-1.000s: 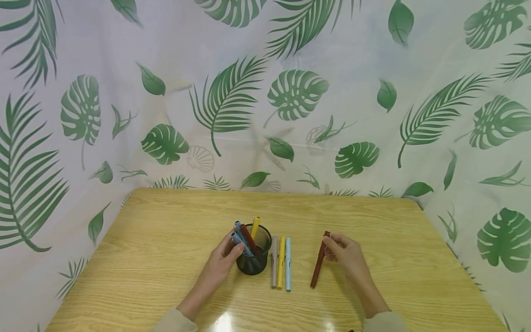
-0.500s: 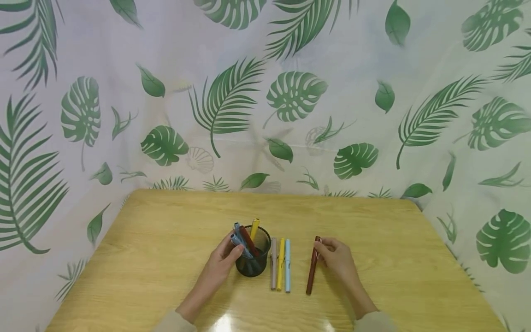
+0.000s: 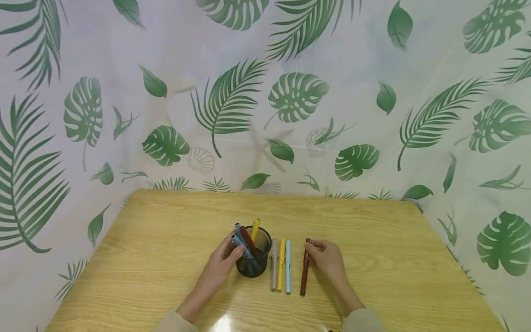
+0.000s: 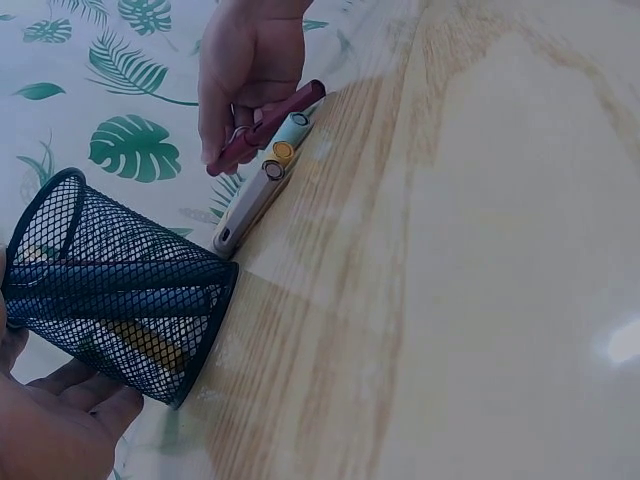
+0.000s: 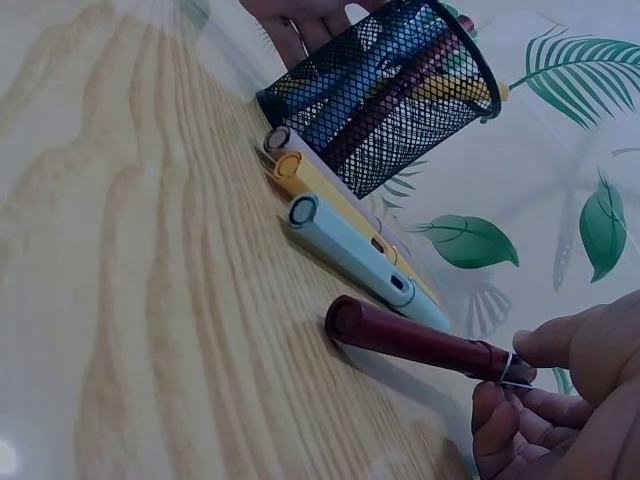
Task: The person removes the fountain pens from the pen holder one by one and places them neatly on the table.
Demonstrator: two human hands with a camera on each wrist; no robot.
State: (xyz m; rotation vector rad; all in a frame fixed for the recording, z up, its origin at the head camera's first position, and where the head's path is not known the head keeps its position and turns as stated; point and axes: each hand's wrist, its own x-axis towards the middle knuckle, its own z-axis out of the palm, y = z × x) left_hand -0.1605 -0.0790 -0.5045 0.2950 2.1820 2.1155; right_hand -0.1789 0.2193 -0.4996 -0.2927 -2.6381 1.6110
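My left hand grips the side of a black mesh pen cup, which stands on the table. Inside it lean blue pens, a dark red pen and a yellow pen. My right hand pinches another dark red pen by its clip end, between thumb and fingers. In the right wrist view this held pen slants just above the wood. Between it and the cup lie a grey pen, a yellow pen and a light blue pen, side by side.
The wooden table reaches back to a white cloth printed with green leaves. The row of pens lies close to the cup's right side. Light glares off the table's front edge.
My right hand has moved left with the dark red pen, bringing it close to the light blue pen. The pen has turned more nearly parallel to the row. My left hand stays on the cup.
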